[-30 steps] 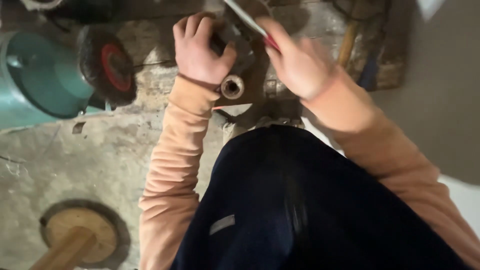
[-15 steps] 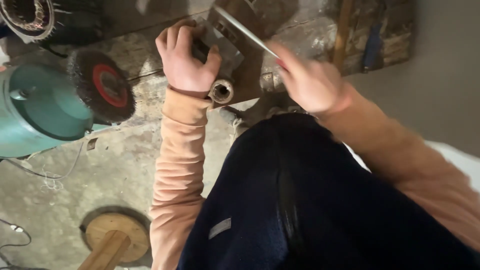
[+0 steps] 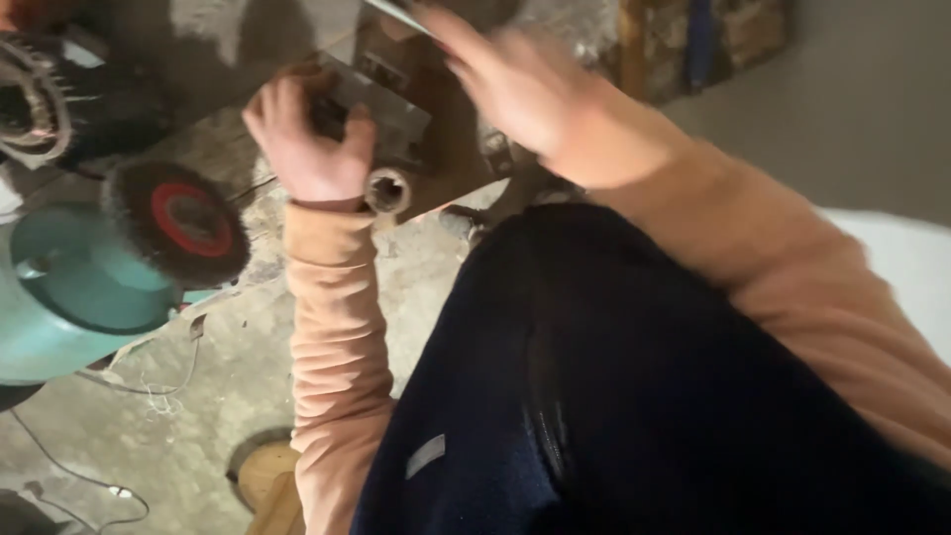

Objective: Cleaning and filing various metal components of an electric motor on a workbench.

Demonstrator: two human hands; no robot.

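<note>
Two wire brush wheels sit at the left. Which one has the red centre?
The lower wire wheel, mounted on the teal machine, nearer the left hand. The other wheel, at the upper-left edge, shows no red.

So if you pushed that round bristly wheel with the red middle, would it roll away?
Probably not: the wire brush wheel seems mounted on the teal machine, so it would likely spin in place. Its bristles look stiff and prickly, and it is probably heavy for its size.

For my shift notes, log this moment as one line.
left hand: grips metal block | right hand: blurred, holds thin flat tool | wire wheel: left
</note>
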